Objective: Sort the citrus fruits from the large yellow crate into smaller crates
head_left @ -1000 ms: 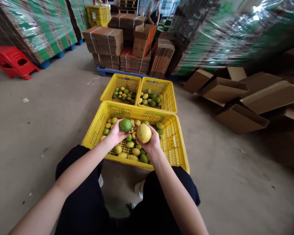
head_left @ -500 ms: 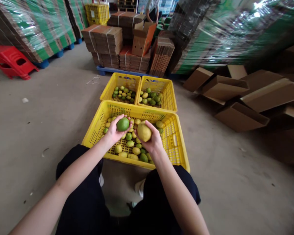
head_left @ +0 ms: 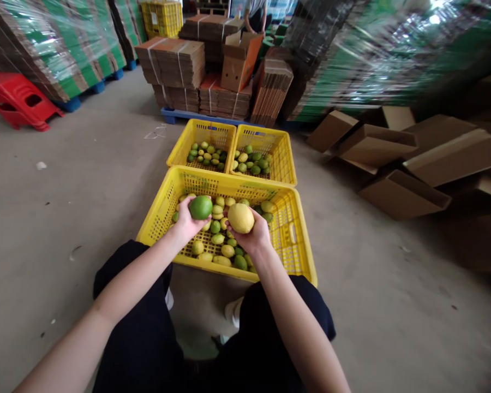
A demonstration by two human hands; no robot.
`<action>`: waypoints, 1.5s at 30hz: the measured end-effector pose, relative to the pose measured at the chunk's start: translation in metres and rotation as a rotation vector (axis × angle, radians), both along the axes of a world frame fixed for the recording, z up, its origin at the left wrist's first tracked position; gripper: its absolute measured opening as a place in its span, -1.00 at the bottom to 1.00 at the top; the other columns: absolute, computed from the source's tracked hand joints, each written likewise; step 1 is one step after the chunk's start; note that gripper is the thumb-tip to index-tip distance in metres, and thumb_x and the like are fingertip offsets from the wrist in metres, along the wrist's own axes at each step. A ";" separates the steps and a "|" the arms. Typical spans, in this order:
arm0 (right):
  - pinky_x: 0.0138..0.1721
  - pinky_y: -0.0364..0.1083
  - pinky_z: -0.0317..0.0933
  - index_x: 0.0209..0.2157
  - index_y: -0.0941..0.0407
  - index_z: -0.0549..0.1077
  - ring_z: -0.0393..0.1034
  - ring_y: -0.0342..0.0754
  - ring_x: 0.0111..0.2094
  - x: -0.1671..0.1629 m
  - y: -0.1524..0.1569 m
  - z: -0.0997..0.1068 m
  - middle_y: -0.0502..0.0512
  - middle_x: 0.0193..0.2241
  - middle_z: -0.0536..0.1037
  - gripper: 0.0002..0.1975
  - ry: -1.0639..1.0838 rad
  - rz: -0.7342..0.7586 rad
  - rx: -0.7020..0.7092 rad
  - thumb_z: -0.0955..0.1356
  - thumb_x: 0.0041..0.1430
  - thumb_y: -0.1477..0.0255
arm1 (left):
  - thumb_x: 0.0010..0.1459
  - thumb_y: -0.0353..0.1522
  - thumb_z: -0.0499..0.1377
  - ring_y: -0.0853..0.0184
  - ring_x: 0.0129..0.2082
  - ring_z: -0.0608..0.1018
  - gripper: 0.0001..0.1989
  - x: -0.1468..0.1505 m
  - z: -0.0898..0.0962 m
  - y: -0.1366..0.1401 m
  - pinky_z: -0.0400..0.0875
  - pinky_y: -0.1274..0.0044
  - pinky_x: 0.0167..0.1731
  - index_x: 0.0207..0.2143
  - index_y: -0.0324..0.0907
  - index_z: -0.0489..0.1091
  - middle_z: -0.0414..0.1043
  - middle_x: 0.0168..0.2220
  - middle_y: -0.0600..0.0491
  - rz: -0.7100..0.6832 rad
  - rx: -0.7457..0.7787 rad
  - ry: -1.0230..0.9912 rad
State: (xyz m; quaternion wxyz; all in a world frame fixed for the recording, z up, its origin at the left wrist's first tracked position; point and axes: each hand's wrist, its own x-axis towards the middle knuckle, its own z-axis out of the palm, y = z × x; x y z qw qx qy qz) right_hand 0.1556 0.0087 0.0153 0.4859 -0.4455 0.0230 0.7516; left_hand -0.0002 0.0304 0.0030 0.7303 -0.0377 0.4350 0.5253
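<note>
My left hand (head_left: 186, 218) is closed around a green lemon (head_left: 201, 207), palm turned up. In my right hand (head_left: 257, 236) rests a larger yellow lemon (head_left: 241, 218), with the fingers curled beneath it. Both hands are above a large yellow crate (head_left: 305, 245) that stands in front of my knees. Many yellow and green lemons (head_left: 228, 251) lie on the bottom of this crate, some hidden behind my hands.
Two smaller yellow crates (head_left: 286, 158) holding mostly green fruit touch the large one's far side. Beyond them, flattened cartons (head_left: 175, 63) are stacked on a blue pallet (head_left: 169, 115). Open cardboard boxes (head_left: 376, 147) lie at right, a red stool (head_left: 20, 101) at left. A person (head_left: 256, 16) is behind the cartons.
My left hand has shifted slightly left with the green lemon, widening the space between my hands. The yellow lemon has turned a little in my right hand.
</note>
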 end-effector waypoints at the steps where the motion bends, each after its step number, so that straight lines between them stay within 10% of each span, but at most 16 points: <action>1: -0.64 -0.11 0.35 -0.25 0.15 0.45 0.50 0.02 -0.56 0.001 0.000 -0.002 0.12 -0.59 0.55 -0.74 0.001 0.020 0.002 0.18 0.27 0.36 | 0.29 -0.30 -0.06 0.34 -0.60 0.45 -0.69 0.001 0.000 0.000 0.36 0.58 -0.68 -0.21 -0.24 0.44 0.42 -0.50 0.00 -0.007 -0.015 0.004; 9: -0.40 0.02 0.51 -0.30 0.11 0.43 0.53 0.03 -0.46 0.002 0.001 -0.014 0.06 -0.54 0.57 -0.89 -0.010 -0.065 0.049 0.27 0.17 0.47 | 0.34 -0.35 -0.02 0.29 -0.44 0.59 -0.74 0.003 0.003 0.001 0.58 0.53 -0.50 -0.08 -0.22 0.42 0.48 -0.37 -0.05 0.028 -0.060 -0.054; 16: -0.60 -0.16 0.39 -0.38 0.12 0.43 0.39 -0.11 -0.64 -0.002 -0.005 0.010 0.01 -0.60 0.54 -0.95 -0.117 0.008 0.049 0.35 0.12 0.43 | 0.21 -0.31 0.25 0.34 -0.42 0.59 -0.81 0.000 0.011 -0.002 0.62 0.55 -0.39 -0.17 -0.19 0.37 0.44 -0.41 0.04 0.082 0.027 0.043; 24: -0.64 -0.13 0.35 -0.37 0.13 0.43 0.43 -0.05 -0.62 -0.001 -0.002 -0.001 0.08 -0.60 0.55 -0.82 -0.041 0.005 0.022 0.24 0.21 0.38 | 0.28 -0.18 0.08 0.38 -0.59 0.48 -0.69 -0.002 -0.002 -0.002 0.32 0.65 -0.69 -0.24 -0.27 0.41 0.45 -0.49 -0.03 -0.113 -0.046 0.085; 38: -0.40 -0.02 0.53 -0.30 0.13 0.46 0.56 0.03 -0.45 -0.002 -0.001 -0.001 0.09 -0.56 0.56 -0.83 0.002 -0.034 0.007 0.26 0.26 0.38 | 0.33 -0.25 0.05 0.26 -0.49 0.63 -0.65 0.000 0.012 -0.005 0.60 0.56 -0.51 -0.02 -0.34 0.39 0.53 -0.46 -0.06 -0.065 0.016 -0.001; 45: -0.45 -0.11 0.53 -0.32 0.12 0.42 0.54 -0.05 -0.49 -0.005 -0.003 0.004 0.05 -0.56 0.57 -0.89 -0.045 -0.064 0.025 0.30 0.28 0.39 | 0.34 -0.15 0.03 0.28 -0.56 0.64 -0.50 -0.008 -0.003 -0.001 0.57 0.59 -0.60 0.01 -0.44 0.40 0.60 -0.39 -0.19 -0.254 -0.007 -0.051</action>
